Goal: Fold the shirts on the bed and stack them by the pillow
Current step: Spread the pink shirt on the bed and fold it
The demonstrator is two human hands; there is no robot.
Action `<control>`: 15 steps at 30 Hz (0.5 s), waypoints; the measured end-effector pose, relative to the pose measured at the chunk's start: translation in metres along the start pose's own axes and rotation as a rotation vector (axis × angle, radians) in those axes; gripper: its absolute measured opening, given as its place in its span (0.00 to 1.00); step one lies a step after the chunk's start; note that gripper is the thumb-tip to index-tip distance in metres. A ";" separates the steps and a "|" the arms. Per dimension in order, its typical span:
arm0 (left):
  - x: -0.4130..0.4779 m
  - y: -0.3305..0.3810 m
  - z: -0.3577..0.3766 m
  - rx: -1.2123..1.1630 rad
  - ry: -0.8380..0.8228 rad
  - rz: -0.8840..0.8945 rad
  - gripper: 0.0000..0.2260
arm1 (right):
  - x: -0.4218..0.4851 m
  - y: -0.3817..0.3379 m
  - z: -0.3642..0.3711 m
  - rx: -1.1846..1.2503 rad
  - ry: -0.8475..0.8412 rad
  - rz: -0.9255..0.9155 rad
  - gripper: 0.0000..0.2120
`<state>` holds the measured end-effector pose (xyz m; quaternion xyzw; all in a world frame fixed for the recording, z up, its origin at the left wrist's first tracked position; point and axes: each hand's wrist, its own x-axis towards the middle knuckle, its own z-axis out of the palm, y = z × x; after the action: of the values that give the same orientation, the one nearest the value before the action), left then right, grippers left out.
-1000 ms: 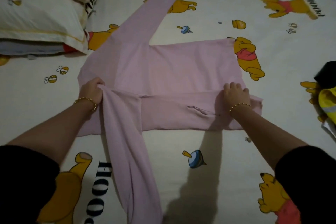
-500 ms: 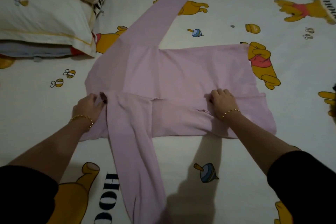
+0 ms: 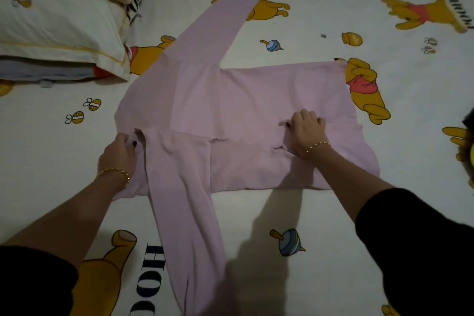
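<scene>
My left hand (image 3: 119, 154), grip narrow, pinches the folded shoulder of the pink shirt (image 3: 243, 100), spread on the bed (image 3: 38, 161) near the pillow (image 3: 59, 31), while my right hand (image 3: 306, 131) lies flat, grip wide, pinning the fold so the crease holds.

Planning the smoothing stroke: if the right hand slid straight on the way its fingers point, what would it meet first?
The right hand would cross only more of the pink shirt it presses, then its far edge, then bedsheet; nothing raised ahead, as far as visible.
</scene>
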<state>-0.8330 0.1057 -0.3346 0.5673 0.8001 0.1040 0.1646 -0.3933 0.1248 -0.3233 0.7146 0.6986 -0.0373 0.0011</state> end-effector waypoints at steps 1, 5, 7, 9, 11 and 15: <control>0.000 0.000 0.000 0.001 -0.003 0.002 0.10 | 0.000 -0.006 0.001 0.030 -0.006 0.003 0.12; 0.003 0.005 -0.001 -0.036 -0.021 -0.033 0.14 | -0.015 -0.060 0.005 0.104 0.105 -0.030 0.10; 0.005 0.006 -0.003 -0.046 -0.038 -0.039 0.15 | -0.025 -0.097 0.000 0.103 0.191 -0.084 0.11; 0.007 0.006 -0.004 -0.050 -0.057 -0.031 0.16 | -0.032 -0.131 -0.006 0.138 0.107 -0.157 0.15; 0.008 0.002 -0.006 -0.075 -0.067 -0.021 0.15 | -0.034 -0.161 -0.007 0.224 -0.122 -0.147 0.20; 0.004 0.009 -0.013 -0.039 0.037 0.021 0.13 | -0.037 -0.195 0.009 0.398 -0.382 -0.016 0.16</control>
<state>-0.8314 0.1131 -0.3196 0.5701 0.7950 0.1320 0.1599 -0.5895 0.0922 -0.3207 0.6753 0.6703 -0.3077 -0.0080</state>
